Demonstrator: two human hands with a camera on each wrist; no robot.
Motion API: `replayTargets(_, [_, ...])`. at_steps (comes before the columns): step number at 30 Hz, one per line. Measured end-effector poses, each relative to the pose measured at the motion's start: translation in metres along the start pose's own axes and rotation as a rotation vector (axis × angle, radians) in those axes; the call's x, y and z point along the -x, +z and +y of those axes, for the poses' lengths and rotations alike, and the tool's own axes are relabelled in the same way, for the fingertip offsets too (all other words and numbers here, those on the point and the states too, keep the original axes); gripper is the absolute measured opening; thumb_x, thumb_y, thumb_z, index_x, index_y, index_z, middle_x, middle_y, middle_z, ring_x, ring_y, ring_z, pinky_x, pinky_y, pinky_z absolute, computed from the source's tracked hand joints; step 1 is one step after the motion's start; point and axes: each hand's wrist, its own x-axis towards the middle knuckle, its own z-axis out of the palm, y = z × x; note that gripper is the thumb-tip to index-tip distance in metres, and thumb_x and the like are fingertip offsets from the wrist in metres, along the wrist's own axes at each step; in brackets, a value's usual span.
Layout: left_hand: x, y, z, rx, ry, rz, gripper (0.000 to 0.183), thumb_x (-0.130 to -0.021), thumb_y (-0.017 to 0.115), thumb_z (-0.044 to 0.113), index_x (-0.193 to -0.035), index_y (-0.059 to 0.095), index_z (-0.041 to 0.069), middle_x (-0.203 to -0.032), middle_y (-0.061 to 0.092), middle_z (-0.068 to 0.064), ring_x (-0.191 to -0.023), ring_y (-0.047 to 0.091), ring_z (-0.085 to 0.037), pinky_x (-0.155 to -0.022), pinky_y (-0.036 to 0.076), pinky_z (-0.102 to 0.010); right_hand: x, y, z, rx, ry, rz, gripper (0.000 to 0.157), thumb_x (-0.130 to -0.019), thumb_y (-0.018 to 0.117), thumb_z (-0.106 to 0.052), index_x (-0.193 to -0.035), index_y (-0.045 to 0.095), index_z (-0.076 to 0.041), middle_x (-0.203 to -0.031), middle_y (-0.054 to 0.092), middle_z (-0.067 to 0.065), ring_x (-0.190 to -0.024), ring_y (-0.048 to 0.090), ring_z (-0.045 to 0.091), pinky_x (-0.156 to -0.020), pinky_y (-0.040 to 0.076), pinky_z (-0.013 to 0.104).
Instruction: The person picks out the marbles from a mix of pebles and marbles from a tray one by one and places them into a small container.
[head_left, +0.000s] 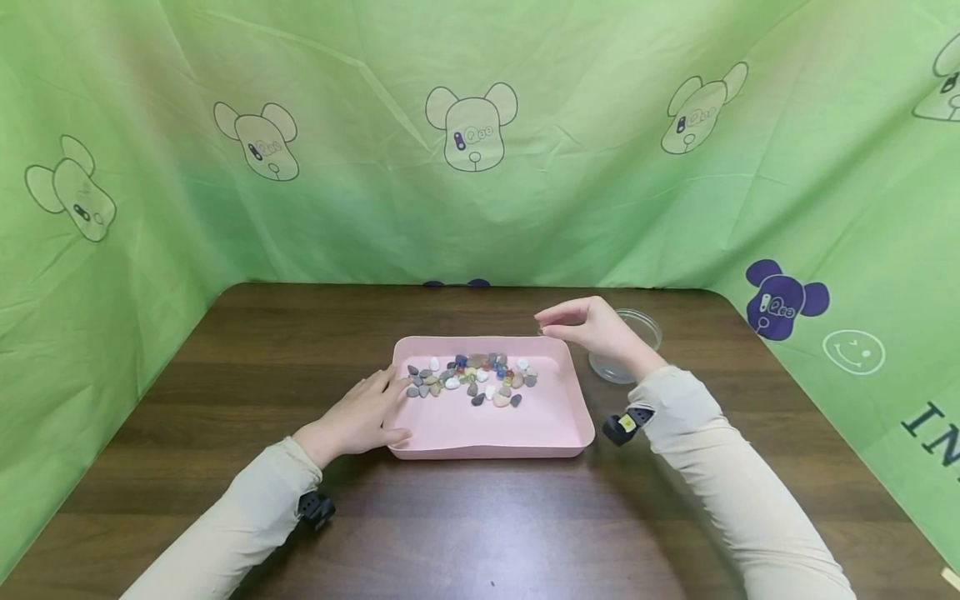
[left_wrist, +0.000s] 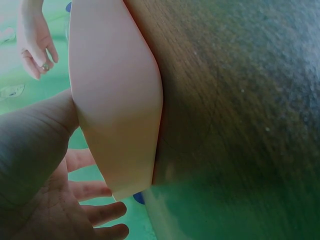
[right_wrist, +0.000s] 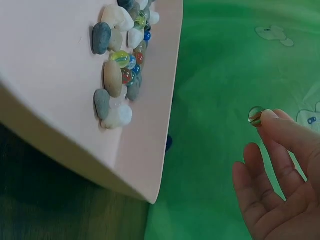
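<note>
A clear glass marble (right_wrist: 255,116) with a coloured swirl is pinched between the thumb and a finger of my right hand (head_left: 592,332). This hand is raised by the far right corner of the pink tray (head_left: 547,425), and its other fingers are loosely bent in the right wrist view. My left hand (head_left: 362,419) rests on the tray's left rim with fingers spread; in the left wrist view the thumb lies behind the wall. Inside the tray are grey, white and tan pebbles (head_left: 501,400) mixed with coloured glass marbles (right_wrist: 120,58), mostly toward the far side.
A round clear glass dish (head_left: 651,329) stands right of the tray, partly hidden behind my right hand and wrist. The brown wooden table (head_left: 480,525) meets a green printed cloth (head_left: 360,208) at its back and sides.
</note>
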Motion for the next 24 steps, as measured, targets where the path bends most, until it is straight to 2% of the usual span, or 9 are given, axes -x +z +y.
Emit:
replayTargets(5, [0.0, 0.0, 0.0, -0.002, 0.003, 0.002, 0.071, -0.083, 0.068, 0.035, -0.137, 0.04, -0.001, -0.146, 0.028, -0.033, -0.133, 0.032, -0.049, -0.11, 0.028, -0.057, 0.007, -0.008, 0.004, 0.024, 0.002, 0.037, 0.032, -0.084, 0.069, -0.021, -0.112, 0.068, -0.006, -0.111, 0.069, 0.013, -0.087, 0.061, -0.012, -0.082, 0.047, 0.012])
replayTargets(14, [0.0, 0.0, 0.0, 0.006, -0.002, -0.006, 0.071, -0.083, 0.067, 0.034, -0.138, 0.04, -0.001, -0.147, 0.027, -0.032, -0.133, 0.031, -0.049, -0.11, 0.027, -0.057, 0.02, -0.021, 0.01, 0.056, -0.002, 0.099, 0.035, -0.085, 0.068, -0.026, -0.114, 0.067, -0.007, -0.109, 0.07, 0.013, -0.088, 0.058, -0.015, -0.081, 0.046, 0.011])
replayTargets(17, [0.0, 0.0, 0.0, 0.009, -0.003, -0.008, 0.071, -0.083, 0.068, 0.034, -0.138, 0.039, -0.001, -0.147, 0.027, -0.032, -0.134, 0.031, -0.049, -0.11, 0.027, -0.057, 0.025, -0.026, 0.013, 0.053, -0.012, 0.124, 0.035, -0.085, 0.068, -0.025, -0.114, 0.067, -0.008, -0.104, 0.072, 0.007, -0.088, 0.06, -0.013, -0.079, 0.046, 0.011])
replayTargets(24, [0.0, 0.0, 0.0, 0.01, -0.004, -0.006, 0.071, -0.083, 0.068, 0.034, -0.138, 0.039, -0.001, -0.147, 0.027, -0.033, -0.134, 0.031, -0.049, -0.11, 0.027, -0.057, 0.034, -0.037, 0.021, 0.015, -0.037, 0.18, 0.032, -0.085, 0.068, -0.02, -0.114, 0.066, -0.005, -0.093, 0.072, -0.016, -0.085, 0.062, -0.012, -0.074, 0.047, 0.008])
